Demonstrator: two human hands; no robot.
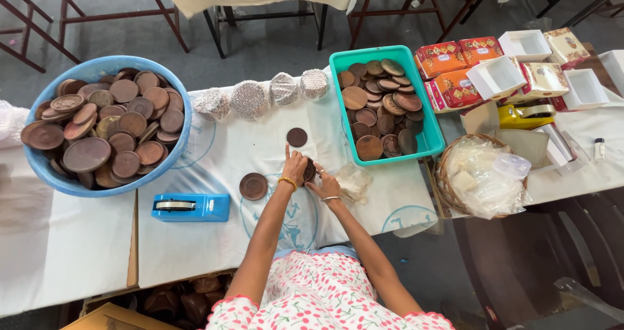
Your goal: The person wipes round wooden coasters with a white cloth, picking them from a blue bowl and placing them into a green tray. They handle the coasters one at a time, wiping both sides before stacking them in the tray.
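Both hands are working at the table's middle, on a white cloth (214, 239) w/ blue print. Left hand (294, 167) is curling round a small brown disc (309, 170), fingers closed on its left edge, index finger sticking up towards the table's far edge. Right hand (327, 183) is pinching the same disc from the right, fingers bent in; how tight, can't tell. The disc is sitting just off the cloth betw. the two hands, tilted a bit. Another dark lid (297, 137) is lying flat just beyond the left hand, and a wider round lid (253, 186) is lying left of it, near but apart. A crumpled clear wrap (354, 180) is lying just beside the right hand. Blue tape dispenser (191, 207) is sitting further left. Big blue tub (45, 167) at far left is holding a heap of brown lids; a teal tray (338, 67) to the right of the hands is holding more. Four foil-wrapped rounds (250, 99) are lining up along the far edge. A wicker basket (444, 174) w/ plastic bags is sitting right of the tray, w/ orange boxes (448, 70) and white boxes (497, 76) beyond it.
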